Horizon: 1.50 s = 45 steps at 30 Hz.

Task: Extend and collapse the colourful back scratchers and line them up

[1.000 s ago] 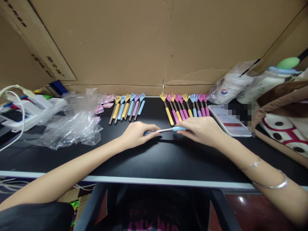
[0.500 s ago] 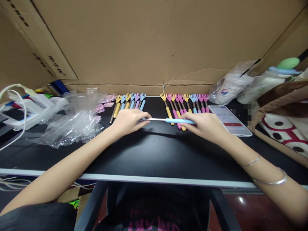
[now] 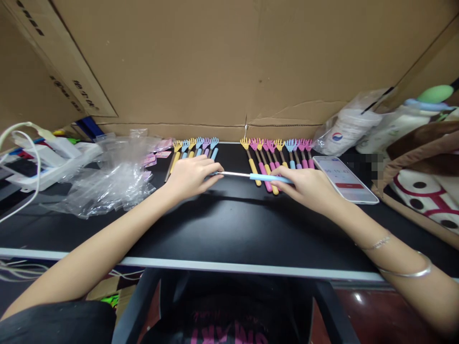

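Note:
Between my hands, a back scratcher point(image 3: 265, 177) with a light blue handle and a thin metal rod is held nearly level above the black tabletop. My left hand point(image 3: 191, 176) is closed round its far left end, hiding the claw head. My right hand point(image 3: 303, 184) grips the blue handle with thumb and fingers. Behind my left hand lies a group of back scratchers point(image 3: 177, 157) in yellow, blue and purple. A second group of back scratchers point(image 3: 253, 167), in yellow, pink, blue and purple, lies fanned out behind the held one, claws toward the cardboard.
Clear plastic bags point(image 3: 111, 177) are heaped at the left, beside a white power strip point(image 3: 53, 167) with cables. On the right are a phone point(image 3: 346, 179) with a timer, a bagged paper cup point(image 3: 349, 131) and a patterned cloth bag point(image 3: 426, 186). A cardboard wall point(image 3: 201, 62) stands behind.
The view has shifted slightly. My left hand and the rod's left end have risen a little, and the back scratcher tilts slightly more down to the right. Both hands keep their hold.

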Motion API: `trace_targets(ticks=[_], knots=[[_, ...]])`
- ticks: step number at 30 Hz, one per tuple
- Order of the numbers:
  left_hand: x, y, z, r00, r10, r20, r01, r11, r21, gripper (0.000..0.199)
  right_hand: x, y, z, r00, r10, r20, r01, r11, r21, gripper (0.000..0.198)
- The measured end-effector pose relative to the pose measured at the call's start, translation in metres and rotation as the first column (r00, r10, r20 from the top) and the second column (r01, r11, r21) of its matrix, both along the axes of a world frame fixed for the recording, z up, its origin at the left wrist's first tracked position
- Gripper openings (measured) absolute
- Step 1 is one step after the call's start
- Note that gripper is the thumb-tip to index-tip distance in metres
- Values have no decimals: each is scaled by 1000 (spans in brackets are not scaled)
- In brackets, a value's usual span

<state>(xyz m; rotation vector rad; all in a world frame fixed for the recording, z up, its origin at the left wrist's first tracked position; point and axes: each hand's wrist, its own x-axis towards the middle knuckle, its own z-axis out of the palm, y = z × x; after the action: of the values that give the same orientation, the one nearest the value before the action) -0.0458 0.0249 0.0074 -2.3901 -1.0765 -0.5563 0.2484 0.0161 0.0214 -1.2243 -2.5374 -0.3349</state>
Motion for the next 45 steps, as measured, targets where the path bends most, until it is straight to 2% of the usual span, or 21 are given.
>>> trace_targets(ticks=[10,21,31,39,45], knots=[[-2,-2,0,997,-53,-58,56,996,67,30,0,1,-3,999,7,-54,-15,989,-147,29],[-1,-3,-1,997,-55,-62,58,997,48,32,1,3,-6,997,61,-57,-67,991,-117,27],[-3,-4,-2,991,-133,2,132,985,114,27,2,3,-7,983,76,-168,-114,967,-228,29],[-1,-6,-6,987,-158,41,148,973,179,23,3,6,-6,965,78,-252,-166,921,-351,36],[0,-7,-7,979,-199,42,183,953,242,19,3,7,-2,953,57,-297,-202,851,-485,42]])
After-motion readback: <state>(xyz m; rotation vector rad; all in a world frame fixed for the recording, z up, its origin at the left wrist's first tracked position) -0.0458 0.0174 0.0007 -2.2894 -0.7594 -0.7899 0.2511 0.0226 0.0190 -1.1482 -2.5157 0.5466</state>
